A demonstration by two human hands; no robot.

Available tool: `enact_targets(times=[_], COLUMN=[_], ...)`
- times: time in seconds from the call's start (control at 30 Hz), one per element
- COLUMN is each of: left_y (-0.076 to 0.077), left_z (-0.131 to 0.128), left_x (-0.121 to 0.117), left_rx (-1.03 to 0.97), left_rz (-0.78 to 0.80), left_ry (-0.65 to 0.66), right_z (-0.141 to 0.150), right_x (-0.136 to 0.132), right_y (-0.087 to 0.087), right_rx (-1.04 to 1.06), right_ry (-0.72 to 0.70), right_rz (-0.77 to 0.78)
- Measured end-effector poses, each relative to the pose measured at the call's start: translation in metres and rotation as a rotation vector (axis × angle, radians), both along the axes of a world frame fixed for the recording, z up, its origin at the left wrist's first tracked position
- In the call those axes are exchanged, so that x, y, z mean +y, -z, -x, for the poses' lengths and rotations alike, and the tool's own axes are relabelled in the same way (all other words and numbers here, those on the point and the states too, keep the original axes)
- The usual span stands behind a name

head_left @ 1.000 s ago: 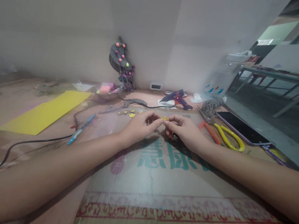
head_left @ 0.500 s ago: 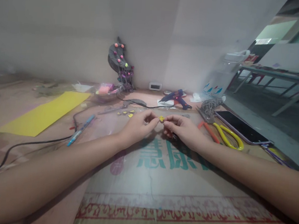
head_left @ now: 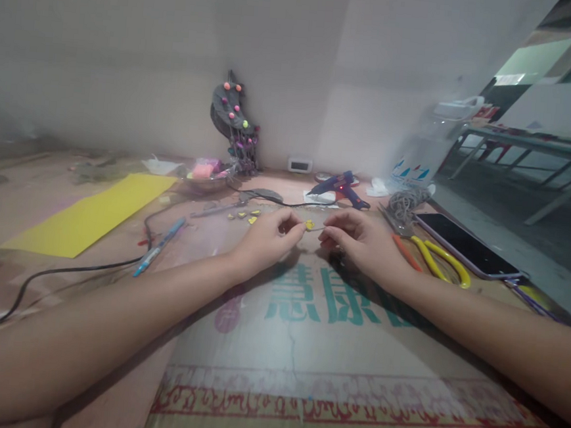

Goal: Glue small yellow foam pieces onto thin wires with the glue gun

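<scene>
Between thumb and forefinger, my left hand [head_left: 269,242] pinches a small yellow piece [head_left: 309,224] above the cardboard. A thin greyish strand [head_left: 317,229] runs from that piece to the fingertips of my right hand [head_left: 362,243], which are closed on its other end. Whether the strand is fixed to the piece or only touches it, I cannot tell. Several similar small yellow pieces [head_left: 253,220] lie just beyond my left hand. Under both hands is the printed cardboard [head_left: 299,353].
A glue gun [head_left: 337,186] with a lit red light stands at the back. Scissors [head_left: 440,259], grey yarn [head_left: 405,203] and a phone [head_left: 468,247] lie right. Yellow paper [head_left: 92,215], a blue pen [head_left: 160,247] and a black cable [head_left: 73,270] are left. A decorated grey crescent [head_left: 229,114] leans on the wall.
My right hand has drawn slightly right, away from the yellow piece, and the thin strand now shows between the hands. The left hand still pinches the piece. The view has shifted slightly.
</scene>
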State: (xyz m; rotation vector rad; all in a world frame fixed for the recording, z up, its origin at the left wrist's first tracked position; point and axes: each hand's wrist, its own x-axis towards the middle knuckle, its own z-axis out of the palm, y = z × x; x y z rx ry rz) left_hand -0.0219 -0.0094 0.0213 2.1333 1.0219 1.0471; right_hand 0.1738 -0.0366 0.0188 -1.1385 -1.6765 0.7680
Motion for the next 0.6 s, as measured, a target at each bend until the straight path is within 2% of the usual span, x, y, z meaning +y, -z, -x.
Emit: enact_targets(times=[0.27,0.37,0.5,0.6], left_y=[-0.0016,-0.0003,0.0008,0.0009], left_z=[-0.0010,-0.0015,-0.0015,-0.0015], left_x=[-0.0025,-0.0022,-0.0014,-0.0017], left_rx=[0.057,0.079,0.113,0.130], left_rz=[0.008,0.024,0.030,0.024], left_ry=[0.024,0.048,0.087,0.112], right_z=[-0.0042,-0.0060,-0.0062,-0.0057], right_x=[-0.0007,0.0023,0.0046,0.0050], right_y=[-0.0115,-0.0087,-0.0038,-0.0021], right_rx=[-0.362,-0.424,-0.439,-0.453], right_ry=[0.140,0.109,0.016,0.035], right_rz=[-0.273,-0.355,-0.555,-0.647])
